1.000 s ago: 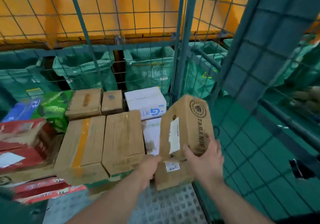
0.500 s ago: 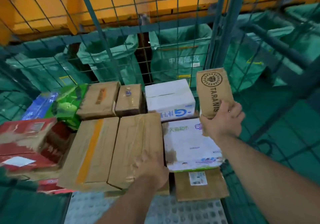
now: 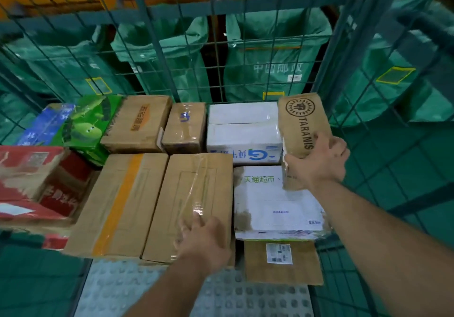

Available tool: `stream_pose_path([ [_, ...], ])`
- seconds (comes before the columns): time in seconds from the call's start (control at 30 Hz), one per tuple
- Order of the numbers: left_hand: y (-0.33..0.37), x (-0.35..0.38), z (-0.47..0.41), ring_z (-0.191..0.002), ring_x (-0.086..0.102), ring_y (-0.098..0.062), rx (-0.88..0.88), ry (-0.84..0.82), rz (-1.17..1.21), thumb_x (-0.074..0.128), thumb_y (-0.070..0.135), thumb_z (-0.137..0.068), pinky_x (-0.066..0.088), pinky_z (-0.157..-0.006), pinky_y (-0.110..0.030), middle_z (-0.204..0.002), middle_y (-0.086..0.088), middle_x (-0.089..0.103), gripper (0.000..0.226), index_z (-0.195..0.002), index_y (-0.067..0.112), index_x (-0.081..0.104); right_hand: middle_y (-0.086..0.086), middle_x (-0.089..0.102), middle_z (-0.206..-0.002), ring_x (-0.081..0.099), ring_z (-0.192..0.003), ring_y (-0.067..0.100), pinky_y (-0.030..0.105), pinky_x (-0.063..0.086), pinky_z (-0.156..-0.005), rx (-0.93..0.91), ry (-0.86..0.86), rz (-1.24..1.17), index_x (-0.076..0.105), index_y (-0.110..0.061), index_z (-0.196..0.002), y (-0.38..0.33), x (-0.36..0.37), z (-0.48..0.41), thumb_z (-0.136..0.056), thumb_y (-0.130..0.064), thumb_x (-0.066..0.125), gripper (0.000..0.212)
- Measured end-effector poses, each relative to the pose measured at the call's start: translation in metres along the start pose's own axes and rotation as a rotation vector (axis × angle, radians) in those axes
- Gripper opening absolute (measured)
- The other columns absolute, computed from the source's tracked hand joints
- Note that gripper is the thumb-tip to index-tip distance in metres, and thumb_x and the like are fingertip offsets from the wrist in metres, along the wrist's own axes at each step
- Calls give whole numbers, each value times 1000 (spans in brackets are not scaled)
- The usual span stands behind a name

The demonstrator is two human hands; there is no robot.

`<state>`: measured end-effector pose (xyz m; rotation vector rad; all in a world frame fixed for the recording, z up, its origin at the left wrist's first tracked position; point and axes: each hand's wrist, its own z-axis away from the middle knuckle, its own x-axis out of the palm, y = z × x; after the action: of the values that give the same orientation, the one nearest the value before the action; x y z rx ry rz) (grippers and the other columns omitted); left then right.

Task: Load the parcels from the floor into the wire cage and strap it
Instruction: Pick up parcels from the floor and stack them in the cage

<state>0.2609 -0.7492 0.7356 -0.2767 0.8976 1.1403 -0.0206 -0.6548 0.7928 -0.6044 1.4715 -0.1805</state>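
your right hand grips the tall brown kraft-paper parcel printed "taranis", fingers curled round its right edge and lower half. the parcel stands nearly upright, leaning a bit left, at the right rear of the teal wire cage, just beside the white carton with the blue logo. its lower end overlaps the white box with green print; can't tell if it rests on that box.

your left hand lies flat with fingers spread on the near end of the tape-wrapped brown cardboard box, holding nothing. beside that box on the left sits a brown box with a yellow tape stripe. a flat brown parcel with a white label lies on the grey studded cage floor, partly under the green-print box. red cartons are stacked at far left. green mail sacks stand behind the mesh.
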Motion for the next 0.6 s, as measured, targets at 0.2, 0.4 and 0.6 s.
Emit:
stream_pose_path([
  [0.2,10,5,9,-153,-14,-48,-18,37,-60,62,43,-76,16,-117,-72,-170,-10,-12,64,-134,41,33,11,31,-148,33,-132,35,45,47,-91,34,54,-73,38,-25,-142,17,-13,-12,-71,-55,75,85],
  [0.4,11,5,7,-154,-10,-48,-26,51,-56,63,41,-83,17,-119,-70,-170,-9,-12,48,-121,40,34,18,27,-153,32,-132,42,49,41,-104,-55,143,-184,38,-19,-140,2,9,-47,-71,-47,77,84],
  [0.6,8,10,2,-154,-11,-47,-25,69,-79,62,42,-87,15,-120,-69,-170,-8,-15,52,-130,40,32,24,20,-157,30,-131,47,51,34,-112,-105,70,-108,37,-20,-142,7,54,-71,-77,-45,75,80],
])
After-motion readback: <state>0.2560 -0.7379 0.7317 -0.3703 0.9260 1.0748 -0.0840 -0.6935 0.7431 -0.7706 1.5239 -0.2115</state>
